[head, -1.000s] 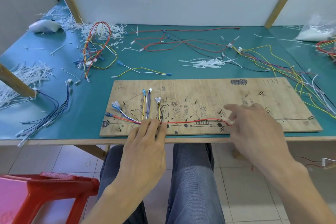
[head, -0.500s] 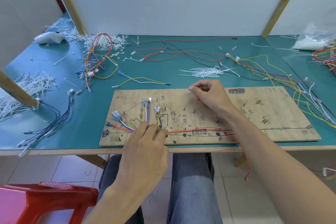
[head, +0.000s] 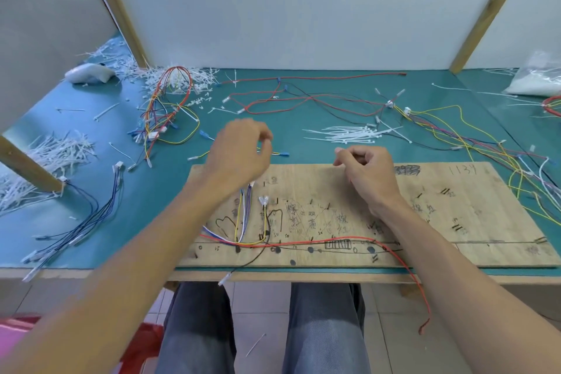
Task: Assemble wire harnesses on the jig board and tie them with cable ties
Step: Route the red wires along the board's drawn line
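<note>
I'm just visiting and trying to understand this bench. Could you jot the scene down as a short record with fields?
Board: wooden jig board on a green table
Wires: red wire along the board's front, its end hanging off the edge
Cable ties: white pile behind the board
Left hand: over the board's back edge, fingers curled, blurred
Right hand: fingers curled; contents unclear

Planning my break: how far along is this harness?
Done: coloured wires lie routed on the jig board, red wire trailing off its front. In hand: left hand and right hand hover curled, contents unclear. Left: tying; no tie shows on them, cable ties lie beyond the board.
</note>
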### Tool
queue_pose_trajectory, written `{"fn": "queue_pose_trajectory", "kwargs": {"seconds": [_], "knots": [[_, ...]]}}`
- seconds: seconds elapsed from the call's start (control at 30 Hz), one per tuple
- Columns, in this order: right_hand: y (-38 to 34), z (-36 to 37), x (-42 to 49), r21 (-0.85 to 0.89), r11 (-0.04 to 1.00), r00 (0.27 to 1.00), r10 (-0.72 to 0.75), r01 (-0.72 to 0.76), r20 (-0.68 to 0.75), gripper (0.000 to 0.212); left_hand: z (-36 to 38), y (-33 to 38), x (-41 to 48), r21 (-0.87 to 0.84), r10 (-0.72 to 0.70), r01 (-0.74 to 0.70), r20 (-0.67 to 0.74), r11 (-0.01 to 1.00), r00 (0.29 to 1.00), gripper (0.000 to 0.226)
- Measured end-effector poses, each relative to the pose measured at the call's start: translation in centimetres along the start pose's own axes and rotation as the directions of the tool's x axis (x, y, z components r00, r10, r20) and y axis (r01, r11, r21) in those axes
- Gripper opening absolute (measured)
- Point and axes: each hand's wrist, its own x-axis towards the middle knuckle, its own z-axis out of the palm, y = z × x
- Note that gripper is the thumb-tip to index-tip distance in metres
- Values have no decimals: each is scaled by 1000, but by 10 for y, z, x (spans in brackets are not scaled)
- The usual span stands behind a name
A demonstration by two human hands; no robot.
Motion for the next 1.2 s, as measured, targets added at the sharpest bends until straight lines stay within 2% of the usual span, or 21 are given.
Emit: {"fn": "queue_pose_trajectory", "kwargs": {"seconds": [0.1,0.17,0.23,0.3,0.37,0.5,0.57,0.63,0.7,0.77,0.83,0.9,0.97,1.07,1.2], "knots": [[1,1,1,-14,1000,1000,-13,13,-8,34,8,-29,62,-26,-169,167,-89,986,982,31],[3,1,2,-9,1000,1000,-9,9,-9,34,15,-52,95,-127,-359,343,-150,931,921,42],[4,1,4,-1,1000,1000,-10,10,-2,33,21,-68,119,-197,-510,481,-138,854,849,53],[5,1,5,13,1000,1000,-13,13,8,32,27,-76,135,-214,-572,548,-72,809,817,54],[7,1,6,25,1000,1000,-14,14,10,31,32,-77,144,-226,-577,558,-26,798,816,41],[10,1,7,37,999,999,-16,15,28,30,37,-75,156,-148,-493,484,-34,863,869,17],[11,1,8,40,999,999,-10,9,32,29,37,-70,160,-70,-413,409,-48,910,909,18],[11,2,8,39,999,999,-6,5,36,29,38,-67,160,45,-333,332,16,942,943,24],[11,1,7,38,999,999,-2,1,42,29,42,-67,156,156,-306,287,116,945,945,29],[10,1,6,41,999,999,0,-2,41,30,48,-70,151,149,-320,302,112,942,941,23],[10,1,6,46,999,999,3,-4,35,30,51,-68,149,53,-286,285,-5,957,958,18],[11,1,7,54,999,999,5,-7,33,30,49,-61,149,-134,-215,197,-139,971,967,18],[12,1,8,55,998,999,4,-6,36,30,42,-49,148,-344,-171,83,-234,935,957,17],[14,2,9,55,998,999,10,-12,34,30,26,-23,144,-549,-169,-41,-327,835,930,15],[14,2,10,29,999,999,20,-21,30,38,0,12,127,-756,-119,-207,-352,621,928,11]]}}
